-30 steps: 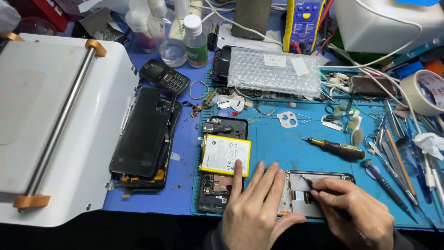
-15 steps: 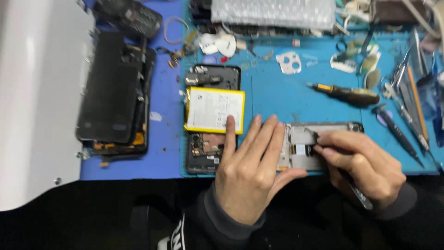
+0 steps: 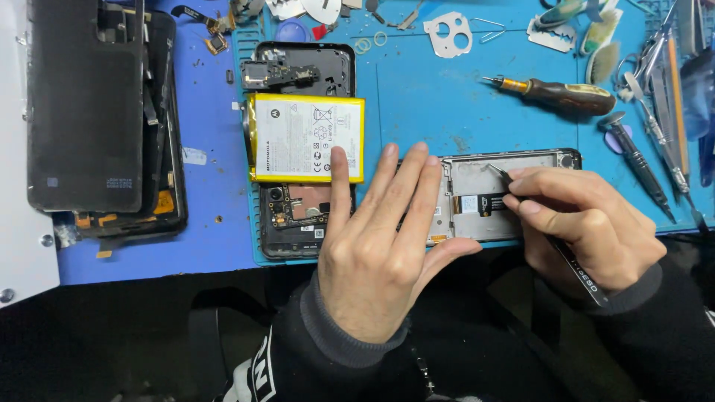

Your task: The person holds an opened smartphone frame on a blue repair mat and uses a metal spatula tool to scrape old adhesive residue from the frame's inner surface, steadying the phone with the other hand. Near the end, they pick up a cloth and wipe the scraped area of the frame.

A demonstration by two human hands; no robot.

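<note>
Two hands on a phone frame [image 3: 477, 223]: left hand [image 3: 380, 246] flat, right hand [image 3: 588, 231] with tweezers [image 3: 555, 246].

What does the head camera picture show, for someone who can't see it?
A right hand works tweezers into a phone frame that the left hand presses flat. An opened phone with a yellow battery lies beside it on a blue mat.
</note>
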